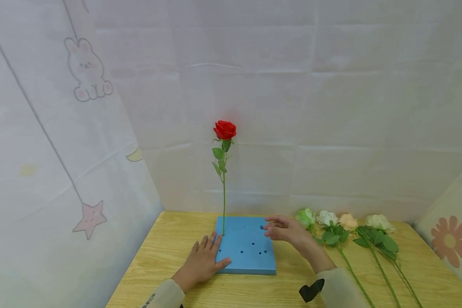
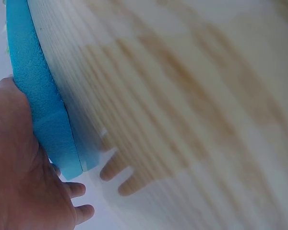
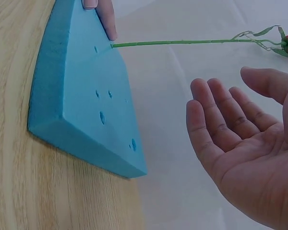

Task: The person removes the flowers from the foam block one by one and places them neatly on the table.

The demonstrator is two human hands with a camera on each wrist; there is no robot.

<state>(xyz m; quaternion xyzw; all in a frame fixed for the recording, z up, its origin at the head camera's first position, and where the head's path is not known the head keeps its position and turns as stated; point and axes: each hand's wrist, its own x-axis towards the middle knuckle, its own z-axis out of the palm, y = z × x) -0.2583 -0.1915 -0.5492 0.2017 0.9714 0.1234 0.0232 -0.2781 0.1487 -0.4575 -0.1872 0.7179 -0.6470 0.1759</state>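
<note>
A red rose (image 1: pixel 225 130) stands upright with its green stem in the blue foam board (image 1: pixel 238 267), near the board's left side. Several small holes dot the board's top. My left hand (image 1: pixel 202 261) rests on the board's left edge with its fingers spread; the left wrist view shows the palm against the foam's side (image 2: pixel 43 86). Above the board's right part hovers my right hand (image 1: pixel 288 232), its fingers loosely bent. In the right wrist view this hand (image 3: pixel 249 139) holds nothing, and the rose's stem (image 3: pixel 182 42) stands apart from it.
On the right of the wooden table (image 1: pixel 150 273) lie several artificial flowers: a green one (image 1: pixel 306 218), a white one (image 1: pixel 327 217), a peach one (image 1: pixel 348 222) and a cream one (image 1: pixel 379 223). A pale cloth (image 1: pixel 331 128) hangs behind the table.
</note>
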